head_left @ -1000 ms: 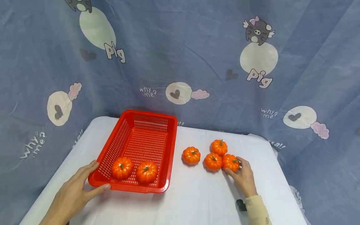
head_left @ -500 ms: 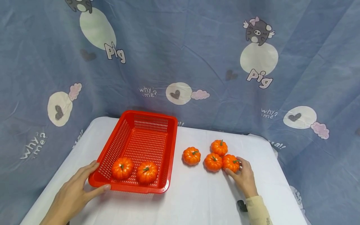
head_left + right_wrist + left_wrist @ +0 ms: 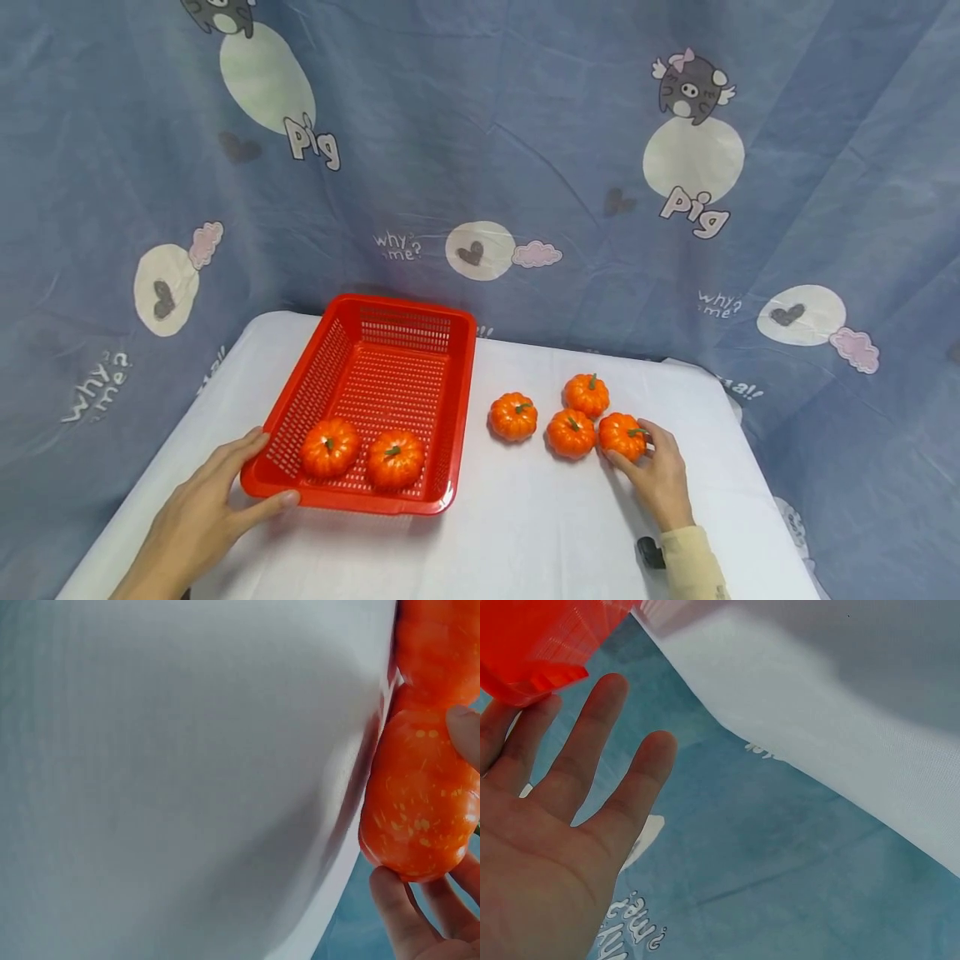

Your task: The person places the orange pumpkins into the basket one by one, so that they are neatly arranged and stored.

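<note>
A red plastic basket [image 3: 447,400] with perforated walls stands on the left of the white-covered table. Two small orange pumpkins, a left one [image 3: 330,448] and a right one [image 3: 395,460], sit in its near end. My left hand [image 3: 198,512] rests at the basket's near left corner, fingers nearly straight and thumb spread along the front. In the left wrist view, the fingertips reach the red rim. On the right, my right hand [image 3: 660,477] holds an orange pumpkin [image 3: 622,437] between thumb and fingers. That pumpkin [image 3: 420,799] fills the right side of the right wrist view.
Three more pumpkins lie on the table [image 3: 525,533]: one nearest the basket [image 3: 513,417], one at the back [image 3: 587,395] and one beside the held pumpkin [image 3: 571,433]. A small black object [image 3: 649,552] is by the right sleeve. A blue printed cloth [image 3: 480,150] hangs behind.
The held pumpkin has shifted slightly right, with my right hand, opening a small gap from its neighbour. My left hand and the basket keep their places; the head view has moved a little.
</note>
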The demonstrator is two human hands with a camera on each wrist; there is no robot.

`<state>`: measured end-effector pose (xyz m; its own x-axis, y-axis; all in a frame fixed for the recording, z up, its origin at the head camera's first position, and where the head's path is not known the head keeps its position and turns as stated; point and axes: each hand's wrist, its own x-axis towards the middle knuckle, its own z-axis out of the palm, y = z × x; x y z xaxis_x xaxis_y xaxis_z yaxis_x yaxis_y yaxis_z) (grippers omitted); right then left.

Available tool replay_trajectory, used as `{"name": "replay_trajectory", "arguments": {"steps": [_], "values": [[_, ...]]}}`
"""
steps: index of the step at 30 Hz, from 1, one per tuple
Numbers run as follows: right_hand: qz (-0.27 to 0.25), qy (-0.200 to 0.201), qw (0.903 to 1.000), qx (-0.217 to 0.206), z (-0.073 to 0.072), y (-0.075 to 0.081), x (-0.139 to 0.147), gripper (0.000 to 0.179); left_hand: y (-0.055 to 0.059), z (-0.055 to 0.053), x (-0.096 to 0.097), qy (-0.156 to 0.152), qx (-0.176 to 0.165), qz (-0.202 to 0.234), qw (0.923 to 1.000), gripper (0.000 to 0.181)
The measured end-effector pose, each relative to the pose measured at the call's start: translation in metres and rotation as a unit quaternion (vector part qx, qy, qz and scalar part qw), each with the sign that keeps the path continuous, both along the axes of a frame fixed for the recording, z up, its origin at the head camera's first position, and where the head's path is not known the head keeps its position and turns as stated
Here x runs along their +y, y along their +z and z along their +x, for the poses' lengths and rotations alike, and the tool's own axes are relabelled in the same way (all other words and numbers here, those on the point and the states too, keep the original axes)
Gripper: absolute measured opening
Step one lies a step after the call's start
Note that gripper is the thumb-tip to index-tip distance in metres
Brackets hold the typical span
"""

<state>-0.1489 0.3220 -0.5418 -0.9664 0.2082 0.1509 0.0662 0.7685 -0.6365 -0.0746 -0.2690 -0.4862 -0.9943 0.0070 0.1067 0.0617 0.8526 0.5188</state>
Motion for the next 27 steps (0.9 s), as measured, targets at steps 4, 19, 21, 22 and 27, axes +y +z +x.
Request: {"name": "replay_trajectory", "arguments": {"steps": [4, 19, 21, 22, 27], "values": [[-0.002, -0.018, 0.9997, 0.014, 0.001, 0.002, 0.003, 0.078, 0.000, 0.000, 0.000, 0.001, 0.004, 0.002, 1.0000, 0.105], [-0.049, -0.019, 0.9900, 0.131, 0.003, 0.025, -0.013, 0.076, -0.002, 0.001, -0.001, -0.001, -0.002, 0.004, 1.0000, 0.107], [-0.059, -0.017, 0.9878, 0.143, 0.003, 0.027, -0.017, 0.076, -0.003, 0.000, 0.000, -0.002, -0.005, 0.005, 1.0000, 0.108], [-0.064, -0.015, 0.9868, 0.148, 0.003, 0.028, -0.019, 0.077, -0.003, 0.000, 0.000, -0.002, -0.007, 0.005, 1.0000, 0.108], [-0.082, 0.000, 0.9831, 0.164, 0.004, 0.033, -0.030, 0.078, -0.003, 0.000, 0.001, -0.001, -0.006, 0.008, 0.9999, 0.109]]}}
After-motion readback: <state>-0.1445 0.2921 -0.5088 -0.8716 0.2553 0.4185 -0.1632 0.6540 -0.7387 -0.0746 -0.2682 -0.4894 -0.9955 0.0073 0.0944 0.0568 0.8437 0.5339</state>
